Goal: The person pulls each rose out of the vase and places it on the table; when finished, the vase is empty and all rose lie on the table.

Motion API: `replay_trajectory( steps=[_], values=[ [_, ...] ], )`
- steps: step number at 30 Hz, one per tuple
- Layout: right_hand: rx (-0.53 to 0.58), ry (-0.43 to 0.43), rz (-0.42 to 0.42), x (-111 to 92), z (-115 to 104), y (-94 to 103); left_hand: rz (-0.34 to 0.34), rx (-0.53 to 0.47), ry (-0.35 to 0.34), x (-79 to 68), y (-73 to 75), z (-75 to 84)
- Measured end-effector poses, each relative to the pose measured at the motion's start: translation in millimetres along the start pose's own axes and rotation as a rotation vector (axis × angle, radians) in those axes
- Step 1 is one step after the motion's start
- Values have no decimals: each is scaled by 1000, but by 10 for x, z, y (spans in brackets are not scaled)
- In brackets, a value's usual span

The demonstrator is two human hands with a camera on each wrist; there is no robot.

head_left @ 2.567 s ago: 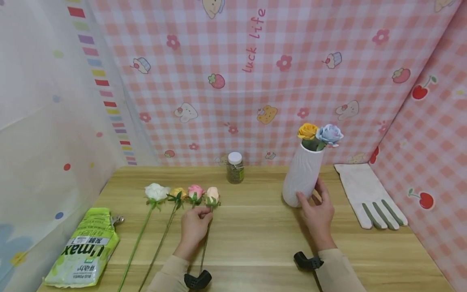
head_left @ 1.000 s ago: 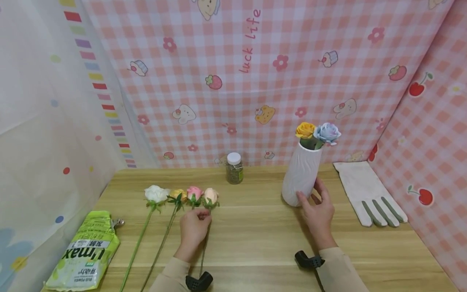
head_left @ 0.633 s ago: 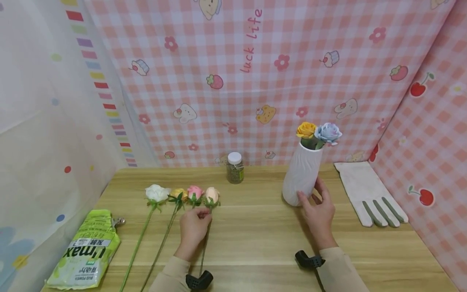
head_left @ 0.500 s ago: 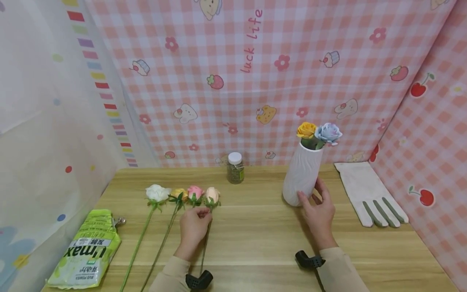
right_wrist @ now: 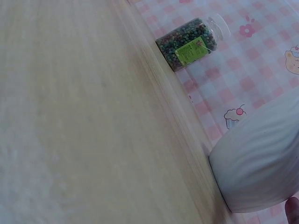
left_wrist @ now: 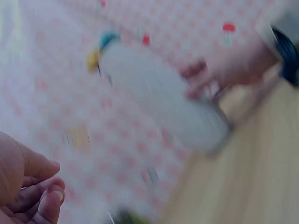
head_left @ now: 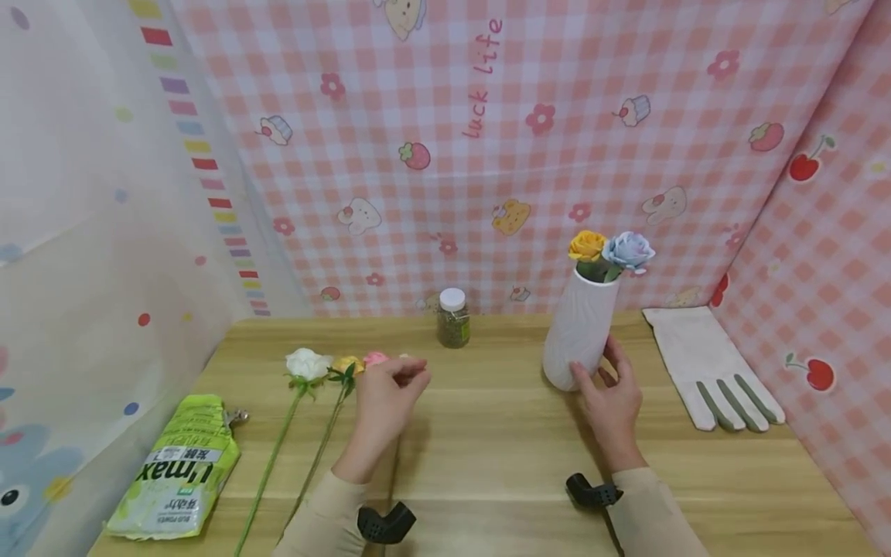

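Observation:
My right hand (head_left: 612,402) grips the lower side of a white fluted vase (head_left: 581,333), which leans to the right. A yellow rose (head_left: 588,245) and a pale blue rose (head_left: 628,251) stand in its mouth. My left hand (head_left: 390,402) hovers over the flower heads, fingers loosely bent; nothing shows between thumb and fingers (left_wrist: 53,198) in the left wrist view. A pink rose (head_left: 376,358) and a mostly hidden peach rose (head_left: 405,357) lie behind it. To its left lie a white rose (head_left: 308,363) and a yellow one (head_left: 346,363) on long green stems.
Against the back wall stands a white-lidded jar of small beads (head_left: 454,321), label showing in the right wrist view. A green bag (head_left: 177,472) with a metal clip lies at left. A white glove (head_left: 710,363) with grey-green finger stripes lies at right.
My left hand has moved up and slightly right from the peach rose's stem, now covering most of its head. The right hand and vase have stayed put.

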State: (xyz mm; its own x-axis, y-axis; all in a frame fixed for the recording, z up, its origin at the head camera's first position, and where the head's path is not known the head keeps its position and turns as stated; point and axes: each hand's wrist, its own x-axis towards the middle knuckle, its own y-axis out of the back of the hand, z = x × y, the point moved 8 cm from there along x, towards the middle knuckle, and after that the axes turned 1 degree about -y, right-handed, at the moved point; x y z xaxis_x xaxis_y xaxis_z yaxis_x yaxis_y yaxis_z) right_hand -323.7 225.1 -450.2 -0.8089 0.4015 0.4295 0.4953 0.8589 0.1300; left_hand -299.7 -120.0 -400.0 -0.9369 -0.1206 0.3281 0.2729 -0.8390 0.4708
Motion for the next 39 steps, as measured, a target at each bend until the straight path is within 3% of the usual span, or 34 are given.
replay_trajectory(
  steps=[7, 11, 17, 22, 25, 30, 39],
  values=[
    [-11, -5, 9, 96, -13, 56, -196, -169, -203, 342, -318, 990],
    [0, -26, -7, 146, -19, 42, -282, -218, -232, 601, -588, 1270],
    [-12, -32, -27, 216, -46, 7, -322, -200, -142, 965, -1019, 1344],
    [-1, -30, -46, 293, 132, -49, -378, -233, -51, 1115, -1341, 1378],
    [-7, -45, -57, 316, 245, -90, -384, -292, 16, 1143, -1467, 1399],
    [-6, -25, -60, 305, 240, -113, -363, -343, 101, 1155, -1640, 1423],
    [-27, -8, -70, 242, 162, -79, -334, -342, 193, 1073, -1819, 1472]
  ],
)
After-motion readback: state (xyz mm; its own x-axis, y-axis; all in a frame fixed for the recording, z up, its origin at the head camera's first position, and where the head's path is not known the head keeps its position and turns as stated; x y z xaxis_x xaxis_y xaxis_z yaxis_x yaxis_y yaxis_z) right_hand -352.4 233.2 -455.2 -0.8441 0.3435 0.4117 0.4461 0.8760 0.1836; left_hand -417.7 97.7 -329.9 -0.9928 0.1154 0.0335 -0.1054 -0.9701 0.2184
